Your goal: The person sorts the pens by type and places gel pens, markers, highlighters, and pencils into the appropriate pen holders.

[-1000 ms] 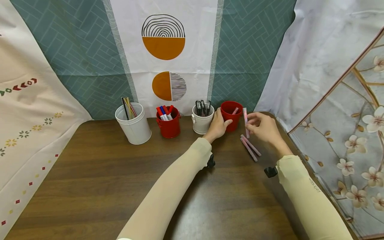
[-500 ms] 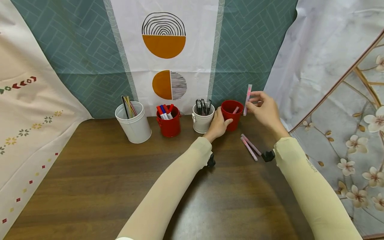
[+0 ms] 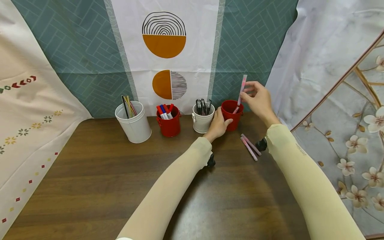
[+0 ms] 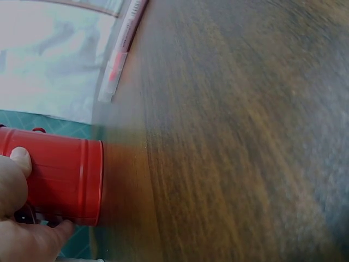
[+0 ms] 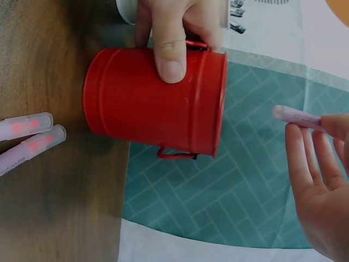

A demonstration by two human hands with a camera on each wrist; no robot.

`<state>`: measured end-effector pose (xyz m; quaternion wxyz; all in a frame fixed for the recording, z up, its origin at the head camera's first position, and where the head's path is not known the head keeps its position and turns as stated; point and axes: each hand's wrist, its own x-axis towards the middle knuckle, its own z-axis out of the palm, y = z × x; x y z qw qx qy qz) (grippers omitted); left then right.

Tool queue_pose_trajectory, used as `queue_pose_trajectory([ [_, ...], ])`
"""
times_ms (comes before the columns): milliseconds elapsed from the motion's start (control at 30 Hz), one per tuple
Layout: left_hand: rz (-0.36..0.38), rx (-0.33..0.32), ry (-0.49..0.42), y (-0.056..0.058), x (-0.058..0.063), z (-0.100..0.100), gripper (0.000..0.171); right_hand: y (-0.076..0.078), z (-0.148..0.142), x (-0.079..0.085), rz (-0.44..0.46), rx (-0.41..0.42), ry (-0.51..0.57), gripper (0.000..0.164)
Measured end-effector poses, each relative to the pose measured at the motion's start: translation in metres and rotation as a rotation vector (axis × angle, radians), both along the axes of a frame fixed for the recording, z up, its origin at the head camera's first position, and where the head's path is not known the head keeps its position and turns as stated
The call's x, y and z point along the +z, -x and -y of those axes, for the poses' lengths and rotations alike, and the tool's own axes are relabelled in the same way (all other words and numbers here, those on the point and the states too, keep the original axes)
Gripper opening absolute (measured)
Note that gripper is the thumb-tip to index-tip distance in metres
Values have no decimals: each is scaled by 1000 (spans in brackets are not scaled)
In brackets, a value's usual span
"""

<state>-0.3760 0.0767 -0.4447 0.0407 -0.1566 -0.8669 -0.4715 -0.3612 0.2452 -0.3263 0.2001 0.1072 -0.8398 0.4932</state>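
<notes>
My left hand point(image 3: 216, 126) grips the right-hand red bucket point(image 3: 236, 120) from its left side, the thumb lying on its front wall. One pink marker point(image 3: 236, 110) leans inside this bucket. Just above the rim, my right hand point(image 3: 260, 100) pinches another pink marker point(image 3: 242, 87) between thumb and fingers, nearly upright. In the right wrist view the held marker point(image 5: 299, 117) stands apart from the bucket's mouth. Two more pink markers with clear caps lie side by side on the table, the nearer marker point(image 3: 249, 149) angled toward me.
Left of my left hand stands a small white bucket point(image 3: 201, 124) with black pens. Farther left are a red bucket point(image 3: 169, 128) of red and blue markers and a larger white bucket point(image 3: 136, 130) with thin sticks. Patterned cloth point(image 3: 240, 50) hangs behind the wooden table point(image 3: 120, 186).
My right hand has lifted its marker from beside the red bucket, then moved it left to above the rim. My left hand stays on the bucket.
</notes>
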Motion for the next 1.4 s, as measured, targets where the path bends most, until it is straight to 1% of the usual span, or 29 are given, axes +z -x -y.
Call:
queue_pose_trajectory([
  [100,-6,-1,-12,-1,1,2,72,7,2,-4,-8,-6,-14,39],
  [200,-5,-1,-5,-2,1,2,72,12,4,-8,-5,-13,-36,39],
  [500,-15,-5,-4,-5,3,2,70,18,12,-21,27,-21,-78,38],
  [800,-21,-9,13,-2,0,1,71,19,17,-34,55,-17,-132,40],
  [1000,-26,-9,3,-2,0,1,71,22,21,-37,57,-2,-152,40],
  [1200,-28,-2,5,0,-1,1,71,24,19,-39,61,24,-138,40],
  [1400,-24,-11,-4,-2,0,2,71,17,8,-37,74,27,-163,38],
])
